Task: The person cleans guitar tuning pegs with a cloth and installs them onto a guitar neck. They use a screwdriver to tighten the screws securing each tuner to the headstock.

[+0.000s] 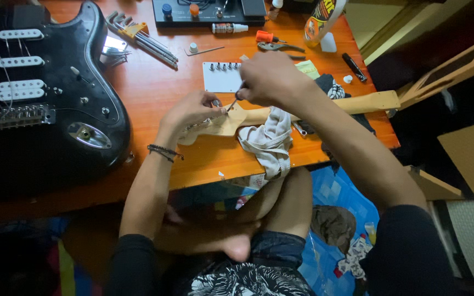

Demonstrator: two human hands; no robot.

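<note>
Orange table (154,87), pale wooden guitar neck (357,102)

Bottle (322,19) with a yellow, black and orange label, at the table's (154,82) far right edge; small white tube (229,28), dark-banded label, lying along the far edge.

Table: orange-brown wooden top (160,87), glossy under warm light.
Floor: blue patterned covering (341,197) beneath.
Right side: dark, with pale wooden frames (451,66), perhaps furniture.
</note>
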